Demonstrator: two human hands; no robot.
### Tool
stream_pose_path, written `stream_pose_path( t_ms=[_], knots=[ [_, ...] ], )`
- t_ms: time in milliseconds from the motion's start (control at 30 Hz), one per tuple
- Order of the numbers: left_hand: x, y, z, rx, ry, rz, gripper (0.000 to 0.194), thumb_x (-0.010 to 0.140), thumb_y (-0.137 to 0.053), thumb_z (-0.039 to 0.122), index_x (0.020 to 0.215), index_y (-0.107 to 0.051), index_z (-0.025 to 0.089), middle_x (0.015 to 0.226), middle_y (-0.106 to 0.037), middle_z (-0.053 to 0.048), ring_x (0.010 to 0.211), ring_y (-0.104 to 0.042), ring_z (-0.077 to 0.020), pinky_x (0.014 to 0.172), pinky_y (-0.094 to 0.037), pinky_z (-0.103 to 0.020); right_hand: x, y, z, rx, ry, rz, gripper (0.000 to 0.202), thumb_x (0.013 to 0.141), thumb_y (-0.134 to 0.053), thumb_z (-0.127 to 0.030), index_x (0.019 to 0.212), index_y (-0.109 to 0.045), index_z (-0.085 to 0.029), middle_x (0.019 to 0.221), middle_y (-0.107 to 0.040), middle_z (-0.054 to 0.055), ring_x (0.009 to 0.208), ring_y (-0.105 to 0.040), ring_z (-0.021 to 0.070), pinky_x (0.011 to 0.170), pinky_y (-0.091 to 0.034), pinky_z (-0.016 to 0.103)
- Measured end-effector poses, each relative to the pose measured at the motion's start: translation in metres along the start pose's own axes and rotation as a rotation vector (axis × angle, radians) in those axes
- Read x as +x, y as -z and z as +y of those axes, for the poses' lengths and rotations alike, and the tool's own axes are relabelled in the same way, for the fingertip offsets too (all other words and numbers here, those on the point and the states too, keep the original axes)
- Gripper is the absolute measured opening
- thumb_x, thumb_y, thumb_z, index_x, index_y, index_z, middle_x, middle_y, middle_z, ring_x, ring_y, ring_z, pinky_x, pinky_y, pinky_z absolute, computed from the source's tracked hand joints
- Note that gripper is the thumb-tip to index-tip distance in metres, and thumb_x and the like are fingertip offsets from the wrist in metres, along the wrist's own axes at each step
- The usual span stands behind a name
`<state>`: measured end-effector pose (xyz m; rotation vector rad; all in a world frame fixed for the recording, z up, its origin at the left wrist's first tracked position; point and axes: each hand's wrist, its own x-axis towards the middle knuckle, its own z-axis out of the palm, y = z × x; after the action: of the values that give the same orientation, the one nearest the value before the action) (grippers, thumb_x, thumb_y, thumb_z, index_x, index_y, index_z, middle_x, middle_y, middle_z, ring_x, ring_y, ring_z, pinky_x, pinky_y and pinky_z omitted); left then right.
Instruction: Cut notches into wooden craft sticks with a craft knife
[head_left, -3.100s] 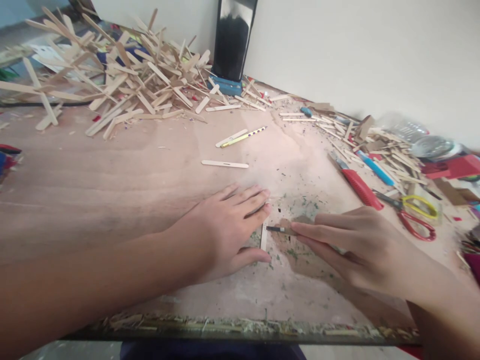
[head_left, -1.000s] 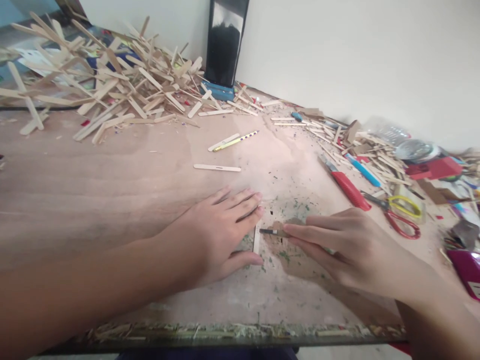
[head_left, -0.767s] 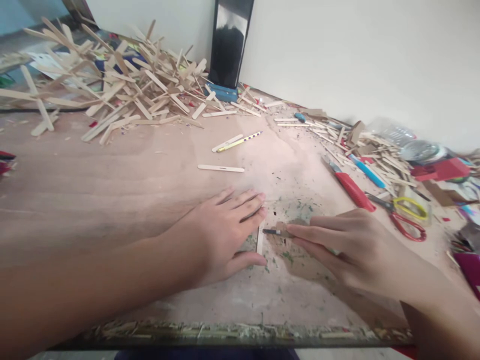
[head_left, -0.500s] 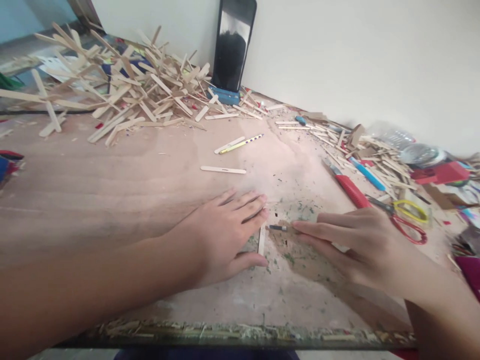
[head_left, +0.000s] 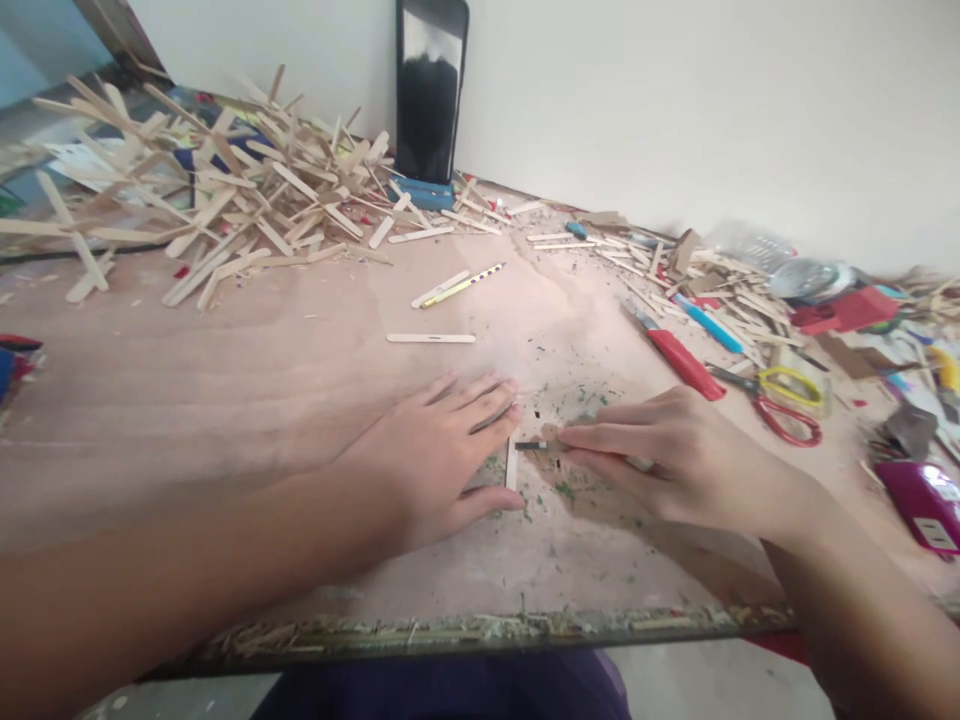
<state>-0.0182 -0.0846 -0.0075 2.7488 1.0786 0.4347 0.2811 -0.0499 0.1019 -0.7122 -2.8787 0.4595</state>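
Observation:
My left hand (head_left: 450, 450) lies flat with fingers spread, its fingertips and thumb on a short upright wooden stick (head_left: 511, 468) on the wooden table (head_left: 225, 400). Pinched in my right hand (head_left: 667, 450) is a thin blade tool (head_left: 532, 445), its dark tip touching or very near the stick's right side. Most of the tool's handle is hidden by my fingers. Green and dark scraps lie around the tip. Beyond my left hand are a single stick (head_left: 431, 338) and a yellow pencil (head_left: 463, 285) beside another stick.
A big stick pile (head_left: 247, 180) fills the back left, near a phone (head_left: 429, 90) on a blue stand. At the right are a red-handled knife (head_left: 686, 364), a blue cutter (head_left: 709, 323), scissors (head_left: 787, 405), plastic bottles (head_left: 810, 278) and a purple box (head_left: 919, 505).
The camera view has shifted, so the table items appear farther left. My right hand has brought the blade tip closer to the stick; my left hand stays pressed down.

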Motion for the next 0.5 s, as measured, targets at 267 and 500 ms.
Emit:
stream_pose_path(
  t_ms=[267, 500],
  knots=[
    [0.008, 0.022, 0.003, -0.023, 0.014, -0.133, 0.091, 0.122, -0.03, 0.081, 0.179, -0.055, 0.015, 0.188, -0.049, -0.02, 0.18, -0.044, -0.0354, 0.144, -0.038, -0.056, 0.001, 0.005, -0.002, -0.048, 0.034, 0.038, 0.03, 0.124, -0.059, -0.021, 0.134, -0.086, -0.011, 0.077, -0.074, 0.0, 0.059, -0.063, 0.0104, 0.058, -0.044, 0.027],
    [0.015, 0.033, 0.006, -0.016, 0.036, -0.218, 0.092, 0.121, -0.04, 0.081, 0.181, -0.052, 0.013, 0.19, -0.045, -0.02, 0.181, -0.041, -0.0373, 0.146, -0.038, -0.058, -0.002, 0.0, -0.003, -0.059, 0.02, 0.021, 0.032, 0.124, -0.056, -0.018, 0.136, -0.085, -0.014, 0.081, -0.076, 0.001, 0.062, -0.068, 0.0112, 0.061, -0.044, 0.027]
  ],
)
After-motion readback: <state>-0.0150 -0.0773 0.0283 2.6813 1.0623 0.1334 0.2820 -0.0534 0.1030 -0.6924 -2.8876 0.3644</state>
